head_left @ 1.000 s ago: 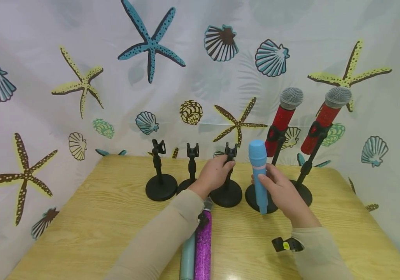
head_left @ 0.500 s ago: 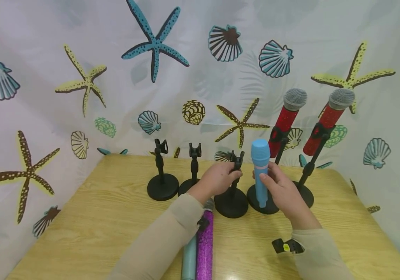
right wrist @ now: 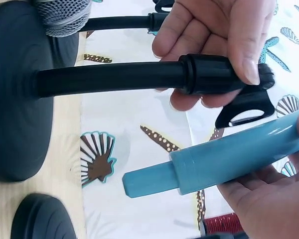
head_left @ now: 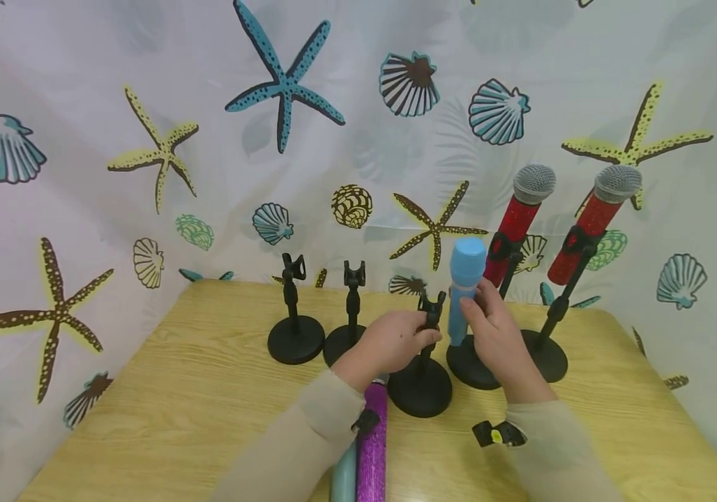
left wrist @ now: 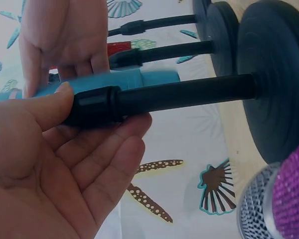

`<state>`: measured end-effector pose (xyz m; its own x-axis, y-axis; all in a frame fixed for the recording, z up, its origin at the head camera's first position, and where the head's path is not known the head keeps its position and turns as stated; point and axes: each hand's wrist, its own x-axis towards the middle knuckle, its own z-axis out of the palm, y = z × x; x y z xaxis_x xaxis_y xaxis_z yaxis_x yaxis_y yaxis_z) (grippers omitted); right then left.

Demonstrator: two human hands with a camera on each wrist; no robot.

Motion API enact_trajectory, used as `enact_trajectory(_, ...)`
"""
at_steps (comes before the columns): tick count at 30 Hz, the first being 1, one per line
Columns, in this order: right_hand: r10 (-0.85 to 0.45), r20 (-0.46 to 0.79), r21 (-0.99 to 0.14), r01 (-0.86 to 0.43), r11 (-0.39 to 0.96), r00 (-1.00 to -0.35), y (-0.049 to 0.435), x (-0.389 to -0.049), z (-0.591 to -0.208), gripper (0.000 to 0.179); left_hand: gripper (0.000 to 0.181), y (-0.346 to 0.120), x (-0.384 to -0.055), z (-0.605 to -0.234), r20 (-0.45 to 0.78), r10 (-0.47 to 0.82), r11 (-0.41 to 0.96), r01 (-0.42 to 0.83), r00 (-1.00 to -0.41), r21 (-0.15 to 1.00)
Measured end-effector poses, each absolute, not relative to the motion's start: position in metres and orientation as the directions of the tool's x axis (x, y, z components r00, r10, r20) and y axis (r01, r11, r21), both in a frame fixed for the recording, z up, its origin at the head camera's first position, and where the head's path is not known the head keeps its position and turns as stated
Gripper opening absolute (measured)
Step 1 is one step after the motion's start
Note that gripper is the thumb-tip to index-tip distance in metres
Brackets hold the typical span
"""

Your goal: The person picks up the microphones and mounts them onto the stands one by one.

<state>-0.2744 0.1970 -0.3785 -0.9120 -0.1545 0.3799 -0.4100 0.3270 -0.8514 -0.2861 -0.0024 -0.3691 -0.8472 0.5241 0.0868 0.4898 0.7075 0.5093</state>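
My left hand (head_left: 393, 341) pinches the upper post of a black desktop microphone stand (head_left: 421, 390) between thumb and fingers. Its clip (right wrist: 249, 107) points up, with nothing in it. In the left wrist view the stand's post (left wrist: 184, 97) crosses the fingers. My right hand (head_left: 499, 338) grips a light blue microphone (head_left: 468, 261) around its handle, head up and slightly tilted. Seen from the right wrist, the handle's narrow lower end (right wrist: 149, 180) is close beside the clip, apparently apart from it. The left forearm partly covers a purple glittery microphone (head_left: 372, 446) and a pale teal one (head_left: 344, 474) lying on the table.
Two stands holding red microphones (head_left: 515, 222) (head_left: 593, 216) stand at the right. Two more black stands (head_left: 296, 338) (head_left: 353, 303) with bare clips are at the left. Another round base (head_left: 471, 362) sits behind the right hand. A patterned cloth (head_left: 208, 139) hangs behind the wooden table (head_left: 195, 390).
The left hand has brought the stand nearer to me along the table. The right hand has raised the blue microphone, and its lower end has swung left toward the stand.
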Motion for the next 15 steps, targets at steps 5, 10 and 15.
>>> enact_trajectory(5,-0.131,0.398,-0.848,-0.419,0.324,-0.908,0.188,-0.288,-0.377,0.054,0.029,-0.004,-0.282,-0.370,0.082,0.528,0.694,0.485,-0.845,0.531)
enact_trajectory(10,-0.131,0.390,-0.868,-0.411,0.280,-0.912,0.181,-0.298,-0.381,0.052,0.027,-0.006,-0.277,-0.372,0.094,0.536,0.682,0.495,-0.839,0.537)
enact_trajectory(15,-0.173,0.389,-0.890,-0.418,0.182,-0.905,0.177,-0.302,-0.386,0.049,0.029,-0.008,-0.275,-0.374,0.123,0.540,0.672,0.515,-0.832,0.532)
